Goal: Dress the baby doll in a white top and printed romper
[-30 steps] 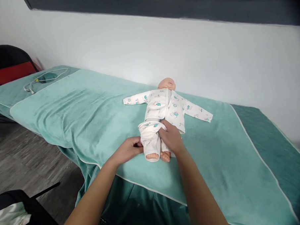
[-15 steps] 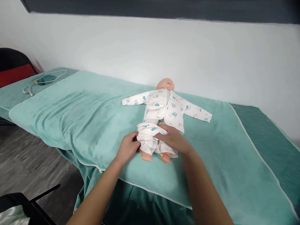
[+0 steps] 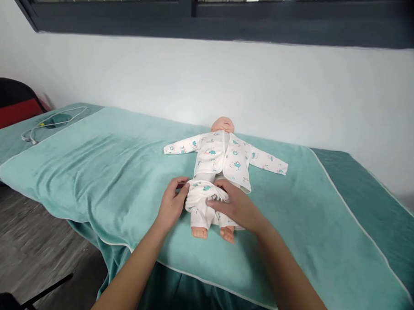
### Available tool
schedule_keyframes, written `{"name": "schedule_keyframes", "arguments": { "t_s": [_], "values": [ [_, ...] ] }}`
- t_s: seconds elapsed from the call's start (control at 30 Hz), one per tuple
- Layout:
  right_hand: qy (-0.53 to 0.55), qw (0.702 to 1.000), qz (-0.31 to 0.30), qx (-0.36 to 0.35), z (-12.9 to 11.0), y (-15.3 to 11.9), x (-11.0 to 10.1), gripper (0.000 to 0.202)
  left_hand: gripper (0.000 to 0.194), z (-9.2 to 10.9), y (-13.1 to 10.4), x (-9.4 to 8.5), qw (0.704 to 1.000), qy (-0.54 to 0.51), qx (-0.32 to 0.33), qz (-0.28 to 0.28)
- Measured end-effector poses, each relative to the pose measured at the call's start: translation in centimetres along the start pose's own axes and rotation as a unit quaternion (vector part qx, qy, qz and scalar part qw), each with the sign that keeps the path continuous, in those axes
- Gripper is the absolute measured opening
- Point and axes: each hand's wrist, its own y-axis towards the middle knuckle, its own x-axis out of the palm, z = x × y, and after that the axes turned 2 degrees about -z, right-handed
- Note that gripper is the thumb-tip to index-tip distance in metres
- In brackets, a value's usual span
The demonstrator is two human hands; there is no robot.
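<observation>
A baby doll [image 3: 223, 124] lies on its back, dressed in a white patterned jacket [image 3: 210, 151] that hangs partly open at the front. White patterned baby trousers [image 3: 200, 210] are bunched over its legs, and both feet stick out below the cuffs. At the left edge of the waistband, my left hand [image 3: 172, 200] pinches the cloth between thumb and fingers. My right hand [image 3: 238, 203] grips the bunched cloth at the right side, thumb on the front. Some of its fingertips are hidden in the folds near the waistband.
A light green blanket [image 3: 124, 169] with wrinkles covers the bed beneath the doll. A white cable [image 3: 66, 117] lies at the far left. A red and black chair [image 3: 13, 110] stands beyond the bed's left end. Behind are a white wall [image 3: 281, 89] and a dark window frame [image 3: 192, 26].
My left hand has moved from the lower trouser leg up to the side of the waistband. The trousers sit slightly higher on the legs. The camera view has tilted up.
</observation>
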Motion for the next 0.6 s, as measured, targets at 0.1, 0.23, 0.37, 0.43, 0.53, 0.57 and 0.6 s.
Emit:
{"name": "schedule_keyframes", "arguments": {
  "t_s": [0.1, 0.23, 0.37, 0.43, 0.53, 0.57, 0.6],
  "values": [
    [0.058, 0.998, 0.018, -0.026, 0.3, -0.6, -1.1, 0.026, 0.033, 0.1, 1.1, 0.2, 0.996, -0.019, -0.022, -0.082],
    [0.021, 0.998, 0.050, 0.013, 0.8, -0.6, -2.3, 0.021, 0.040, -0.2, 2.2, 0.1, 0.996, -0.058, -0.038, -0.061],
    [-0.001, 0.999, 0.046, 0.005, 1.8, -0.7, -3.0, 0.020, 0.033, -0.4, 3.2, -0.8, 0.987, -0.064, -0.074, -0.130],
    [0.024, 0.997, 0.068, -0.001, 3.1, -0.9, -3.0, 0.022, 0.024, -0.4, 3.4, -1.5, 0.978, -0.050, -0.079, -0.185],
    [0.080, 0.991, 0.107, -0.022, 5.5, -1.2, -2.6, 0.022, 0.018, -0.5, 3.3, -2.3, 0.964, -0.030, -0.072, -0.256],
    [0.096, 0.988, 0.116, -0.032, 6.3, -1.3, -2.5, 0.021, 0.018, -0.4, 3.3, -2.6, 0.960, -0.029, -0.069, -0.271],
    [0.108, 0.986, 0.122, -0.042, 6.9, -1.4, -2.4, 0.020, 0.020, -0.4, 3.2, -2.7, 0.957, -0.033, -0.068, -0.281]
  ]
}}
